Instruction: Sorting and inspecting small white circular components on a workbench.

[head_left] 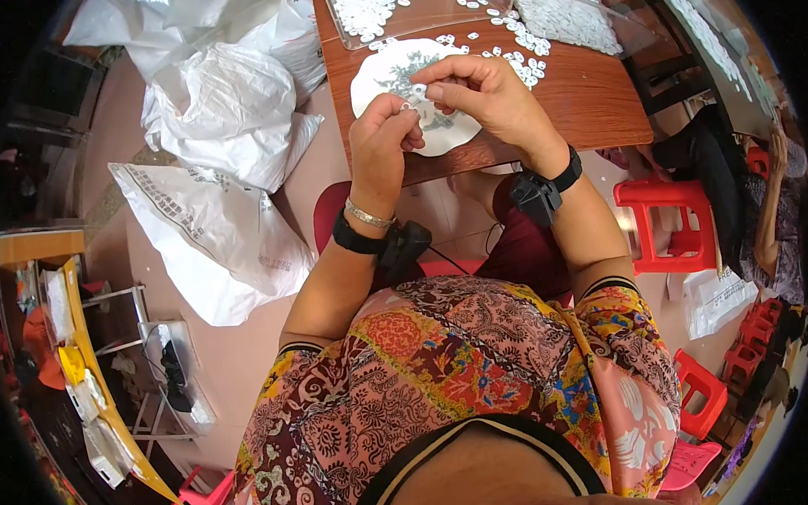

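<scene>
Over a white scalloped plate (364,92) my two hands meet, fingertips close together. My right hand (488,98) pinches a small white oval plastic piece (420,90) between thumb and forefinger. My left hand (384,137) is closed in a pinch on a tiny pale part (407,107), too small to name. Many small grey parts (404,74) lie heaped on the plate. Loose white oval pieces with holes (527,73) are scattered on the brown wooden table (585,95), just beyond my right hand.
A clear shallow tray (414,29) of white pieces stands at the far side, beside a full clear container (565,20). Bulky white sacks (221,107) fill the left floor. A red stool (665,221) stands right, near another person's arm (767,213).
</scene>
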### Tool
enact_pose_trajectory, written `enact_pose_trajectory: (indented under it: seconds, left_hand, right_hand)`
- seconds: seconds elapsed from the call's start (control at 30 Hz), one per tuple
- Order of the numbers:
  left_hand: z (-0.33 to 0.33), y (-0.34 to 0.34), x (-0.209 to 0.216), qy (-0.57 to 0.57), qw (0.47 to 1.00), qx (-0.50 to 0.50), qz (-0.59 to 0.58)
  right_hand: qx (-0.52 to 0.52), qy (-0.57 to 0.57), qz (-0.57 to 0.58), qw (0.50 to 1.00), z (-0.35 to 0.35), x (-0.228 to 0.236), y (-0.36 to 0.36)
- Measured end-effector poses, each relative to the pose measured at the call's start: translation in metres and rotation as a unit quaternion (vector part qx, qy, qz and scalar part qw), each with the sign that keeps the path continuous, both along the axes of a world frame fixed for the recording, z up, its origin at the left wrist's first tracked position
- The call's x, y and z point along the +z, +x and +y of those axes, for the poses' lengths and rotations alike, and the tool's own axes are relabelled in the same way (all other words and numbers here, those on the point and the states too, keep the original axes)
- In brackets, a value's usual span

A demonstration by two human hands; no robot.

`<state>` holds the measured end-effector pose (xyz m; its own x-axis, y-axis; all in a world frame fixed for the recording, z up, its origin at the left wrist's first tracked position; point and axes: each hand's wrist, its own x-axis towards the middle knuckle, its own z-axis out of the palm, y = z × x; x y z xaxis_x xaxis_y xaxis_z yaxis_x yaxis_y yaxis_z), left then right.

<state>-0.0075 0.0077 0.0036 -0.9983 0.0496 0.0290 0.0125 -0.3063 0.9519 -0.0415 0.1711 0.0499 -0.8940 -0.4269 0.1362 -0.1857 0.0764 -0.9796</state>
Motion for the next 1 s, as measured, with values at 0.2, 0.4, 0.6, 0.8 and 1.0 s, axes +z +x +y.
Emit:
enact_pose_trajectory:
  seconds: [0.2,0.4,0.6,0.8,1.0]
  left_hand:
    - [-0.001,-0.001,-0.002,0.014,1.000,0.012,0.000]
    - [0.000,-0.001,-0.003,0.017,1.000,0.024,-0.009]
    - [0.001,-0.001,-0.002,0.011,1.000,0.020,-0.016]
    - [0.002,0.001,0.001,0.016,1.000,0.019,-0.018]
    - [0.001,0.003,0.007,0.040,0.999,0.011,-0.015]
  right_hand:
    - [0.005,-0.017,-0.021,1.000,0.001,-0.007,-0.006]
    - [0.009,-0.038,-0.047,0.998,-0.001,-0.008,-0.006]
    - [0.010,-0.034,-0.046,0.998,-0.002,-0.007,-0.005]
    - [0.029,-0.111,-0.120,0.986,0.002,-0.013,-0.011]
    - [0.081,-0.216,-0.227,0.946,0.013,-0.020,-0.022]
